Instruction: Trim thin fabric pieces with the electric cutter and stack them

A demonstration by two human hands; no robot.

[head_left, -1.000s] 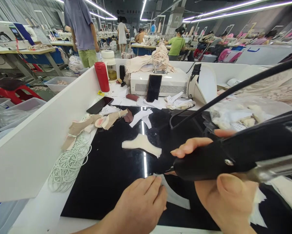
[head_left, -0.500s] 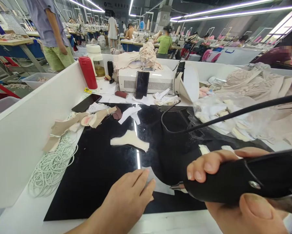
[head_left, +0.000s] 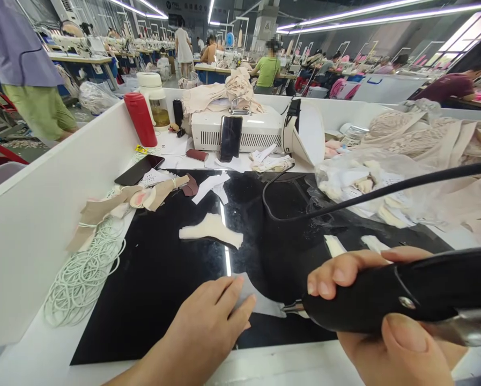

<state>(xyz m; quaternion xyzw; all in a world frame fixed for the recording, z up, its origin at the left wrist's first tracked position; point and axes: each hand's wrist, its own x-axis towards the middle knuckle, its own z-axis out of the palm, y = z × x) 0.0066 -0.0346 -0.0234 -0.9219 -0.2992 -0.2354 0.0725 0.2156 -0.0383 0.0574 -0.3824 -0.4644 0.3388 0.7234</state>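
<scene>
My left hand (head_left: 210,321) lies palm down with fingers stretched, pressing a pale translucent curved piece (head_left: 266,304) onto the black board (head_left: 155,311). My right hand (head_left: 348,279) is wrapped round a black corded hand tool (head_left: 369,300) with a narrow metal tip. That tip touches or just overlaps the right end of the pale piece; I cannot tell which. Beyond my left hand lies a cream padded piece (head_left: 212,230), wide with a raised middle. Two small cream pieces, one a strip (head_left: 334,245), show behind my right fingers.
The tool's black cable (head_left: 345,206) loops across the board. At left lie pale green cords (head_left: 85,279) and beige fabric pieces (head_left: 103,212). A phone (head_left: 231,138) leans on a white machine (head_left: 260,131). Plastic bags (head_left: 369,187) and fabric fill the right. A person (head_left: 27,53) is beyond the left wall.
The tool and my right hand have shifted very slightly, the tip staying at the piece's right end. My left hand stays on the piece. The person at back left has moved left.
</scene>
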